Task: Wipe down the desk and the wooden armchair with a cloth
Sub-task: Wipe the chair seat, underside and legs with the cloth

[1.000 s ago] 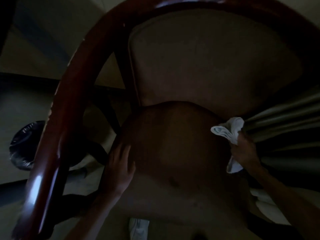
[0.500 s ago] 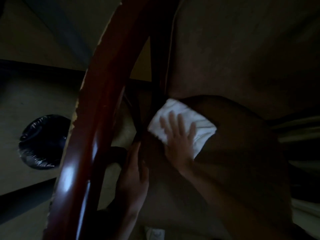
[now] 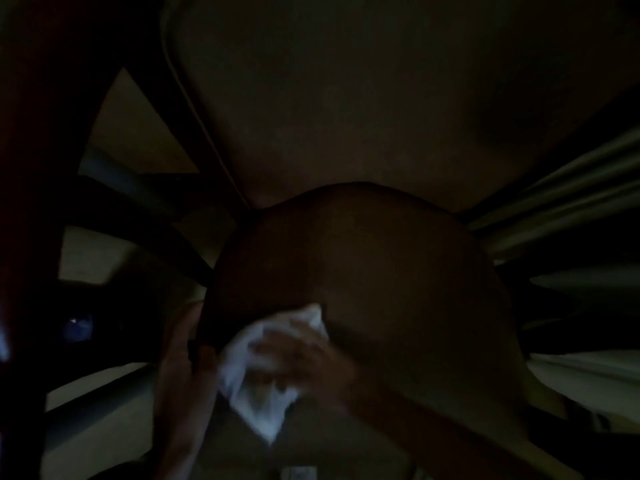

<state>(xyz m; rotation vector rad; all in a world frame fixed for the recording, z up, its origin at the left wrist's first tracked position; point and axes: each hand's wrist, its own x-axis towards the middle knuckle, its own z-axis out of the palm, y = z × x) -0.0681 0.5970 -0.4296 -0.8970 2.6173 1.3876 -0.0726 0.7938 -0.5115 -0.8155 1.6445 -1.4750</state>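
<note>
No writing or label can be read anywhere in this very dim view. The wooden armchair (image 3: 363, 116) fills most of it: a broad padded backrest of smooth, matte upholstery with a piped edge at the top, and below it the rounded, domed seat cushion (image 3: 381, 278), brownish and smooth. Dark wooden frame members (image 3: 145, 233) slant across the left side, with pale floor (image 3: 138, 140) showing between them. Pleated curtain folds (image 3: 571, 192) run in from the right.

The white cloth (image 3: 256, 382), soft and crumpled into loose folds, lies against the near left part of the seat cushion. The right hand (image 3: 304, 358) is on top of it, fingers spread and curled over the fabric, pressing it to the cushion; the hand is motion-blurred, its forearm reaching in from the lower right. The left hand (image 3: 183, 368) sits just beside the cloth, wrapped around the cushion's left edge, fingers bent around the rim and gripping the chair only
</note>
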